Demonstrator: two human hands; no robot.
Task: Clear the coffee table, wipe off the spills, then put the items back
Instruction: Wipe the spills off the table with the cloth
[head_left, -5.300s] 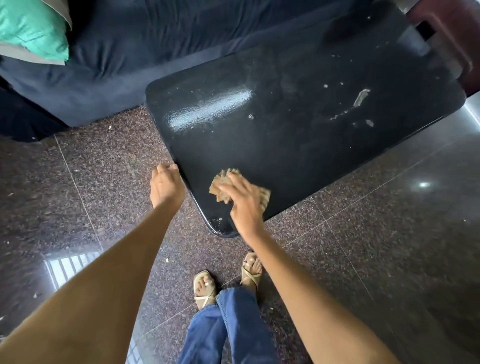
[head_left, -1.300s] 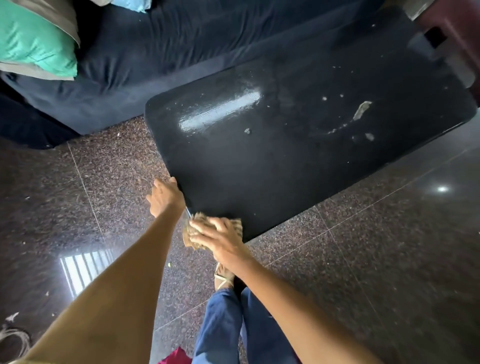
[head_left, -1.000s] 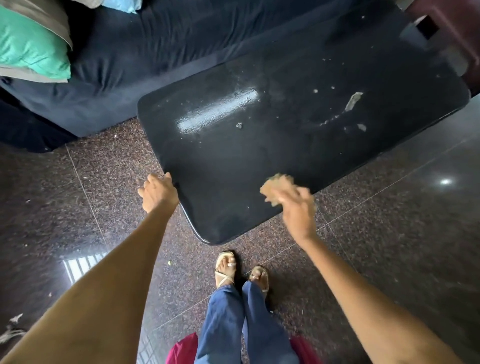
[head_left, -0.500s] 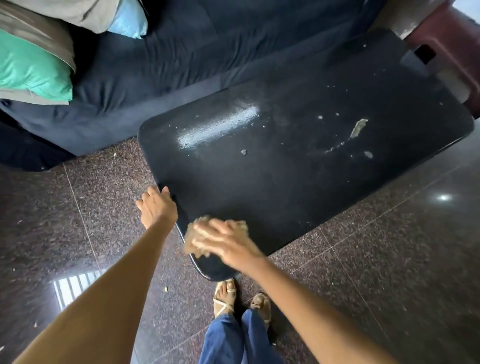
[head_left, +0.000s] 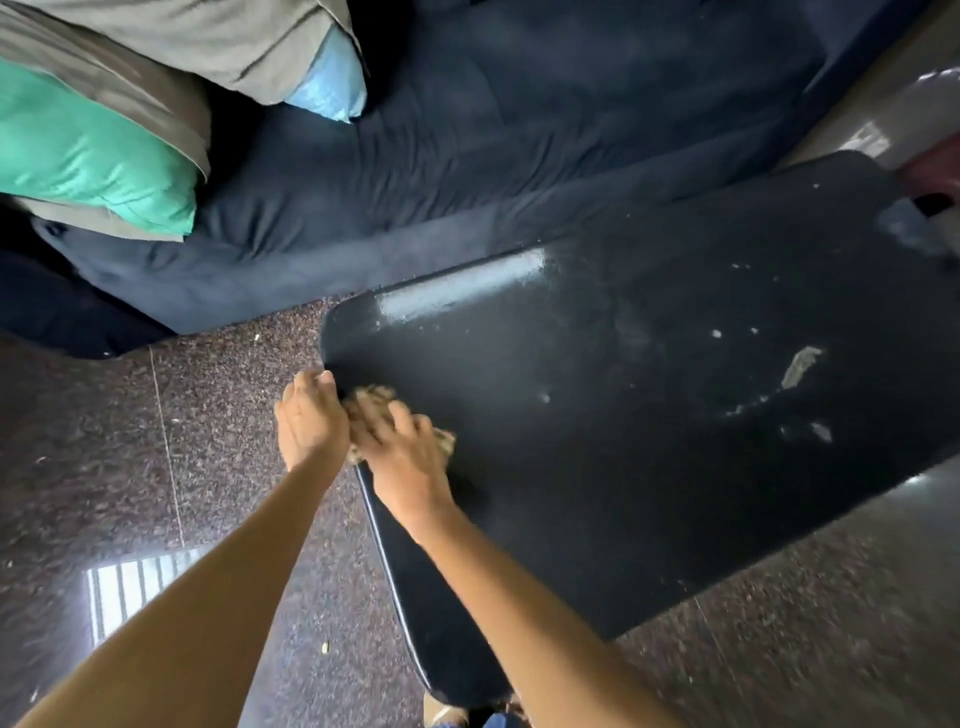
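Pressing down flat, the right hand (head_left: 402, 457) lies on a small tan crumpled cloth (head_left: 371, 402) with its fingers spread apart, not curled around it. The cloth sits on the shiny black coffee table with rounded corners (head_left: 597, 467), right at the table's left edge and near its far left corner. Bits of cloth peek out past the fingertips and by the thumb side.

The left hand (head_left: 310, 418) is just beside the cloth, off the table's left edge, touching the rim. Its fingers are together and bent a little, like a cup held against the edge. It holds nothing that can be seen.

Toward the table's right side there are pale dried spill marks (head_left: 800, 366) and small white specks, well apart from the cloth. A bright strip of light shines near the table's far edge.

Behind the table is a dark blue soft sofa (head_left: 493, 156). On the sofa, far left of the table, lie a green pillow (head_left: 88, 156), a grey pillow (head_left: 218, 41) and a light blue pillow (head_left: 327, 85). The table stands on a dark speckled stone floor (head_left: 130, 441).
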